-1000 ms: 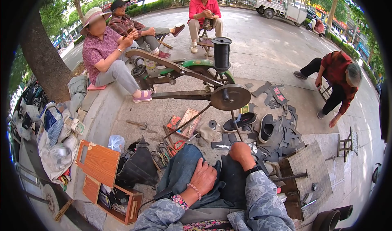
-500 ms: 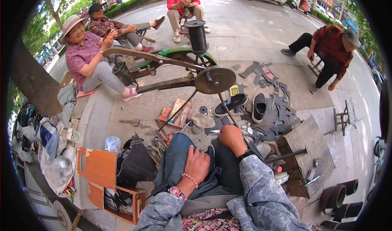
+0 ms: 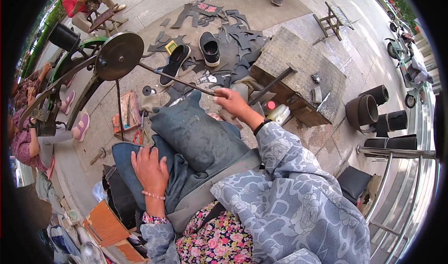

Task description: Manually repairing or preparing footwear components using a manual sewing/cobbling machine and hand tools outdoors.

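Observation:
My left hand point(image 3: 150, 170) lies with its fingers spread on the dark blue cloth point(image 3: 196, 133) over my lap. My right hand point(image 3: 232, 104) is raised above my right knee, thumb side up, fingers loosely stretched forward. Its fingertips are close to the end of a thin metal rod point(image 3: 177, 79) of the sewing machine; whether they touch it I cannot tell. That machine, with a round black wheel point(image 3: 119, 56) and a big black thread spool point(image 3: 64, 37), stands at the far left. Beyond my knees a pair of dark slip-on shoes point(image 3: 209, 50) lies on the ground.
Black sole scraps point(image 3: 240, 40) are strewn beyond the shoes. A worn wooden box point(image 3: 298, 72) stands at the right, beside a white bottle with red cap point(image 3: 278, 114). Rolls of black rubber point(image 3: 361, 114) and a metal railing point(image 3: 396, 154) are farther right. A person in red point(image 3: 81, 3) sits far left.
My view has swung right, so the machine and sitting people appear farther left. My right hand has lifted off the knee and its fist has loosened. My left hand still rests on the cloth.

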Demonstrator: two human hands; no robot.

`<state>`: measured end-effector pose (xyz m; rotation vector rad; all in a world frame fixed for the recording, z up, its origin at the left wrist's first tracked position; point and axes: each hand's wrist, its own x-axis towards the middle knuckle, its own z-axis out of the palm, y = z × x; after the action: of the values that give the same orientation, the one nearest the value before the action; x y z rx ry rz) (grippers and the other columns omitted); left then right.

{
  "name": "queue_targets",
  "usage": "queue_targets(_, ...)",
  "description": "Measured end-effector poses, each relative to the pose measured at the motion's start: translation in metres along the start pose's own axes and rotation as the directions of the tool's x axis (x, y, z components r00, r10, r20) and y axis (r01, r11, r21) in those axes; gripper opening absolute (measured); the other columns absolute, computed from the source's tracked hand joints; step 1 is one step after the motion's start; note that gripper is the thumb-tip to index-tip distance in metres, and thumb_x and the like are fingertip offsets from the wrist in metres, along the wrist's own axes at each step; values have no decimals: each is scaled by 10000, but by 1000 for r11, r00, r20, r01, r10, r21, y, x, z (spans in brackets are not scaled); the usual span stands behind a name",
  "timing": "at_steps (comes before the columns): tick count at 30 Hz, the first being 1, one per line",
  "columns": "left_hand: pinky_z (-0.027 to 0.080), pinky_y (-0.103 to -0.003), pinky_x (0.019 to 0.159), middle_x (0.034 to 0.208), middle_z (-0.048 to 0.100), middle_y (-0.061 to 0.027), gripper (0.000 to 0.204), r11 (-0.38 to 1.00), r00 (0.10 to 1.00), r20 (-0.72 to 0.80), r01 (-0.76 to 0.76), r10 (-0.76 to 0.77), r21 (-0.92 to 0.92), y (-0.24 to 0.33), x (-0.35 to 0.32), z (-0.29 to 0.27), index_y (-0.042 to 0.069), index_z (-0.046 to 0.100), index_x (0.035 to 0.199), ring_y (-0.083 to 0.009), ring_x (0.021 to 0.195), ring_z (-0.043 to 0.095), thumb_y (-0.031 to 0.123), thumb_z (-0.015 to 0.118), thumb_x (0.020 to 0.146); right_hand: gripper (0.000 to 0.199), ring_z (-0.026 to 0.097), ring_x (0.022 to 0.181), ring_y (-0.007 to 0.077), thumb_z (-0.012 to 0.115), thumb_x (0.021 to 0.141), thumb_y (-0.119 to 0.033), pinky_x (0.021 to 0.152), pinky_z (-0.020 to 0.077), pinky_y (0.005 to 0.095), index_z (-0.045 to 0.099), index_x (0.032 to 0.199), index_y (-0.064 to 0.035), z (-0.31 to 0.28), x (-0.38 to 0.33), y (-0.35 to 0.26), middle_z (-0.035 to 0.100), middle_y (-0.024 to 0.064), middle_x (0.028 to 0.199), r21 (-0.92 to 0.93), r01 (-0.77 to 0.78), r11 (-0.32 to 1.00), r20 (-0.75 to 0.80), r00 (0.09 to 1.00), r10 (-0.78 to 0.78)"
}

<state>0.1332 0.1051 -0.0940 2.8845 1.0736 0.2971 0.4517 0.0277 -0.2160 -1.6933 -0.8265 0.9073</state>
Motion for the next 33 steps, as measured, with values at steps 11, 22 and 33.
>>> queue_targets(11,289,-466,1059,1401,354,-229,529,971,955,-247,202,-167,127,-37,-30,-2,2,414,1329,-405,1280,350,197,587,868,301,636,865,234,615,844,-98,718,534,359,507,1122,-55,-141,-85,119,618,93,973,812,-91,577,-342,727,596)
queue_targets(22,296,-456,1054,1378,368,-248,526,955,958,-226,221,-175,198,-34,-30,-6,1,426,1320,-401,1272,362,210,593,867,542,473,1005,239,716,747,-141,910,362,385,413,1193,-99,-142,9,123,499,92,1146,779,-153,608,-373,666,646)
queue_targets(33,312,-450,1041,1356,385,-261,502,959,961,-211,219,-180,181,-34,-20,0,-4,441,1306,-408,1249,384,205,587,873,198,539,667,152,745,751,-176,656,466,360,553,776,-133,-106,-19,152,547,-3,702,751,133,647,-556,655,511)
